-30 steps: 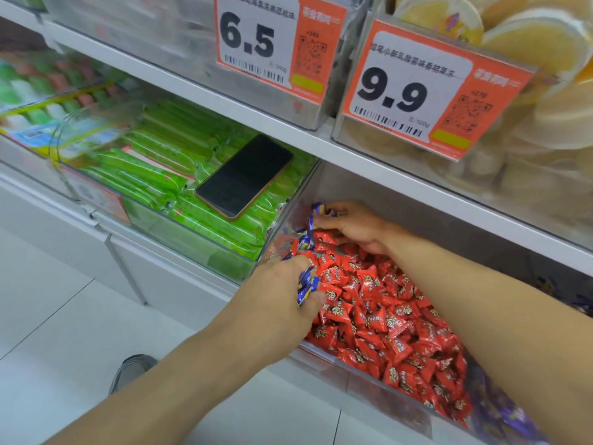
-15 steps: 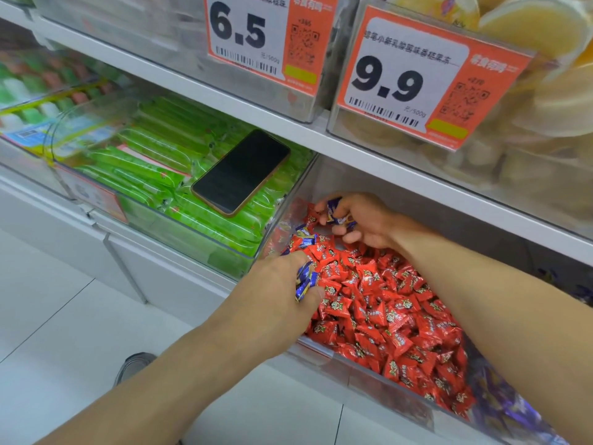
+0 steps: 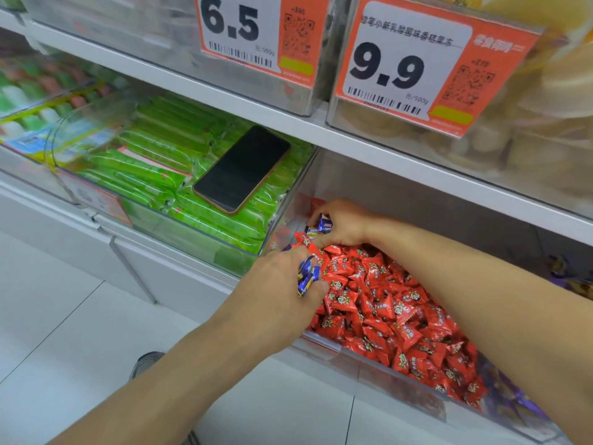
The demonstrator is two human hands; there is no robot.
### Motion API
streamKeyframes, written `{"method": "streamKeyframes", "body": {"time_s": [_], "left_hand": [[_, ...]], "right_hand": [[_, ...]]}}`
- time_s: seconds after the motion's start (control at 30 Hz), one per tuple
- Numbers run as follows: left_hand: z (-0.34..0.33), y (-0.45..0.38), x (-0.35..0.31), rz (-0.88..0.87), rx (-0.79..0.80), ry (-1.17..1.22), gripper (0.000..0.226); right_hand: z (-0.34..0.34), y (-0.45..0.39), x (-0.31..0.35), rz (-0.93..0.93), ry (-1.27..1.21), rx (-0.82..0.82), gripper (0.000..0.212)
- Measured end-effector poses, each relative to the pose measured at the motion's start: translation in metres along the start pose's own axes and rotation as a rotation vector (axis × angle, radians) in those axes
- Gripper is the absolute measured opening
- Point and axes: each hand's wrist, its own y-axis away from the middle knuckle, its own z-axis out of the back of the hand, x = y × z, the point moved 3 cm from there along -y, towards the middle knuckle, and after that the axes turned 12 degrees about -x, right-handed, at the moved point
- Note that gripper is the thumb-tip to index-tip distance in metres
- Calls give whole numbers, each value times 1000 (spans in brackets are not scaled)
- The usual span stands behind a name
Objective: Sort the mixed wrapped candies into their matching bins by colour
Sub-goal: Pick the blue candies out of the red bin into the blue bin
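A clear bin on the lower shelf is filled with red wrapped candies. My left hand rests at the bin's near left corner and grips a bunch of blue wrapped candies in its curled fingers. My right hand is at the bin's far left corner and pinches a blue wrapped candy just above the red pile. Purple-blue candies show in the neighbouring bin on the right.
A black phone lies on green packets in the clear bin to the left. The white shelf above carries bins with orange price tags 6.5 and 9.9. White floor tiles and a shoe lie below.
My right hand has closed its fingers on a blue candy and lifted it slightly at the far left corner. My left hand stays put with its blue bunch. The view moved closer.
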Motion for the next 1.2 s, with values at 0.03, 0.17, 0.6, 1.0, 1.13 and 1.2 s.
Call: {"method": "streamKeyframes", "body": {"time_s": [0.03,0.17,0.6,1.0,1.13,1.2], "left_hand": [[2,0,-1,1,-7,15,18],[19,4,-6,-18,-39,36,17],[51,9,-4,143,-58,248,10],[-59,34,-90,29,10,373,6],[-93,46,-129,69,123,510,10],[-114,50,-153,2,136,481,12]], "right_hand": [[-1,-1,0,13,40,0,50],[-2,0,6,83,211,2,45],[43,60,1,-149,-596,-548,16],[72,257,-1,-540,-1681,-531,11],[84,313,-34,-563,-1630,-669,19],[92,343,-58,-676,-1427,-905,17]]}}
